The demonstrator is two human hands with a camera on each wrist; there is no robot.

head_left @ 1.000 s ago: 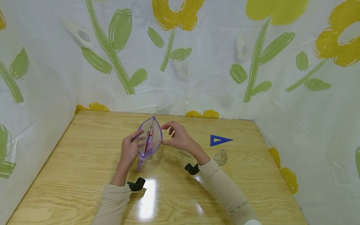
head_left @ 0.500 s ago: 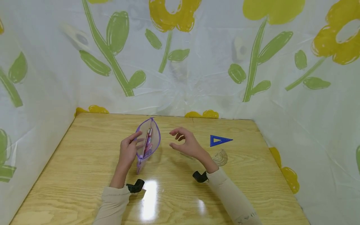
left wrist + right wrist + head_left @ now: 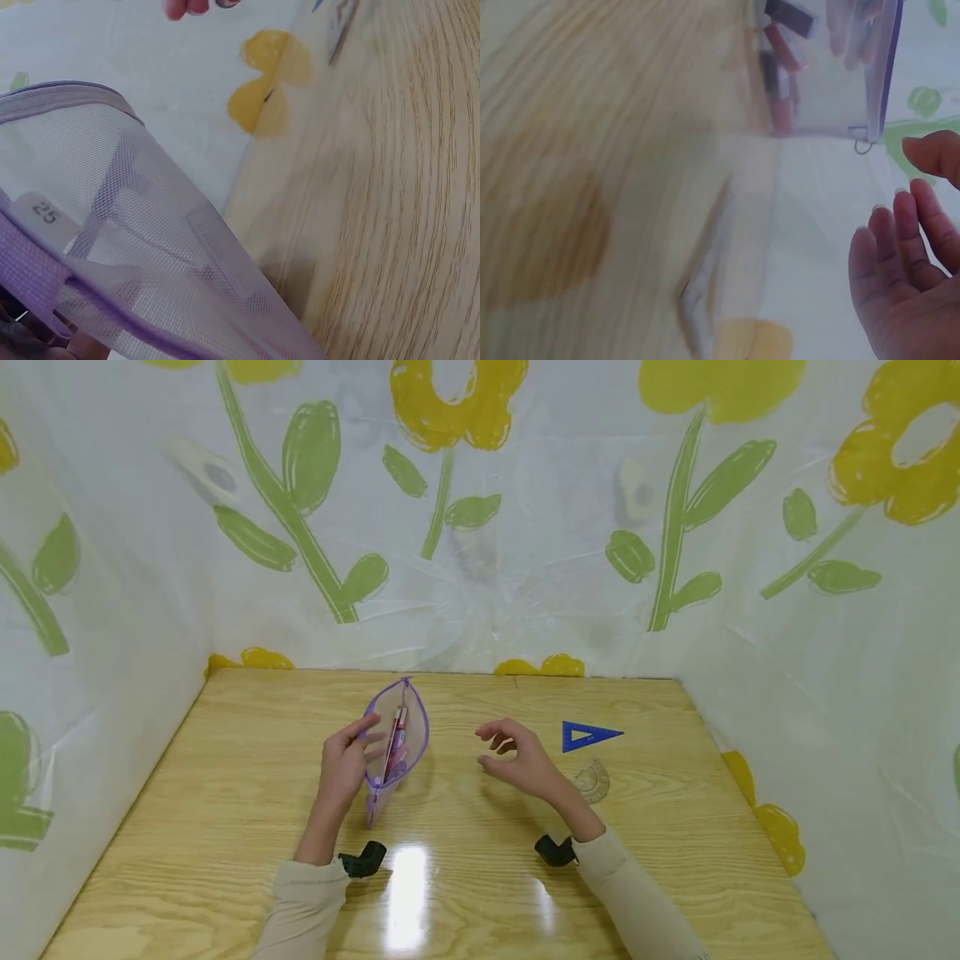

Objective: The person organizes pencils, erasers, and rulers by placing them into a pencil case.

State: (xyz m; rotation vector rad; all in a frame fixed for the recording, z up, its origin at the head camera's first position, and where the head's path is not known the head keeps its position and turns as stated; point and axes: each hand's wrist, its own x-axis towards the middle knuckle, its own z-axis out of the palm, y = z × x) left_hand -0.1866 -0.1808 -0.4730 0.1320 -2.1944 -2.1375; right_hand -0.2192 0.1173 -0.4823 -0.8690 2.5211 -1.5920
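A purple-trimmed mesh pencil pouch (image 3: 417, 739) stands with its mouth spread, its see-through wall (image 3: 161, 187) large in the left wrist view. My left hand (image 3: 343, 764) grips its left rim, fingers over the edge into the mouth. Inside are a slim red-and-white stick (image 3: 392, 743) and small pink and purple items; dark and red pieces (image 3: 782, 49) show through in the right wrist view. Apart from the pouch, to its right, my right hand (image 3: 521, 764) hovers with loosely bent fingers and nothing between them.
A blue set square (image 3: 577, 737) lies on the wooden table (image 3: 480, 885) to the right. Nearer me is a clear protractor (image 3: 594, 782), partly behind my right wrist. A flower-printed white sheet (image 3: 555, 527) walls the table's back and sides.
My right hand has let go of the pouch's right rim and moved right, toward me. It now covers the spot where a small clear ruler-like strip showed. The left hand keeps its hold.
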